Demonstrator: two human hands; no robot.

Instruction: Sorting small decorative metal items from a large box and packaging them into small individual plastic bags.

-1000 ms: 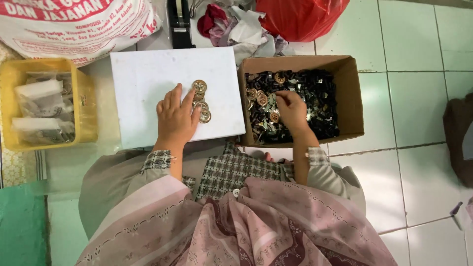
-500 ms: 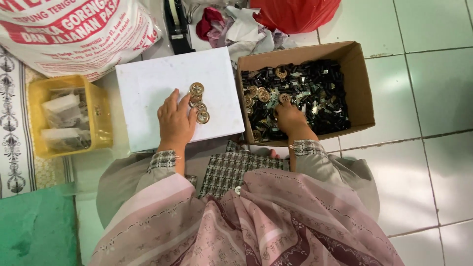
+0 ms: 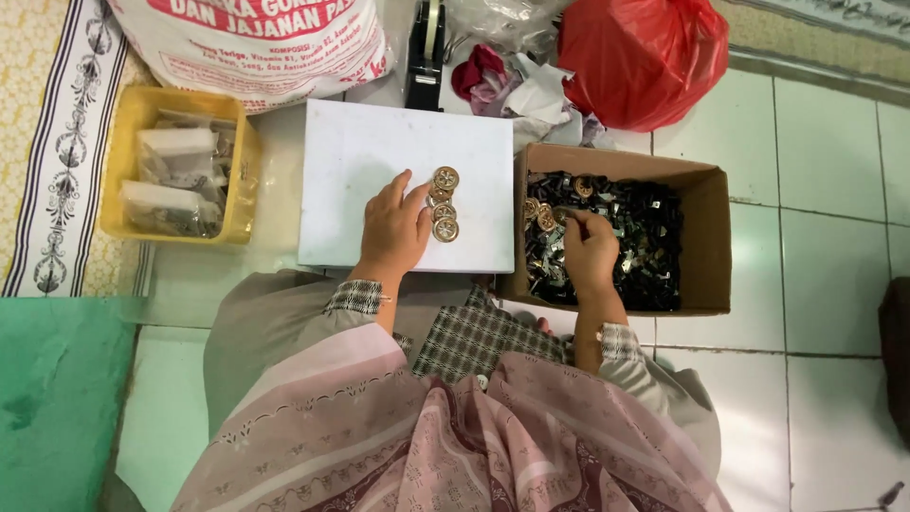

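Gold round buttons (image 3: 443, 203) lie in a short row on the white board (image 3: 360, 180), which sits on the tiled floor (image 3: 834, 256). Your left hand (image 3: 393, 230) rests flat on the board, fingers spread, its fingertips touching the row. Your right hand (image 3: 590, 248) is down in the brown cardboard box (image 3: 706, 237), just beside the board, pinching a small piece from the dark heap (image 3: 645, 237). A yellow tray (image 3: 123, 123) of little clear bags sits left of the board.
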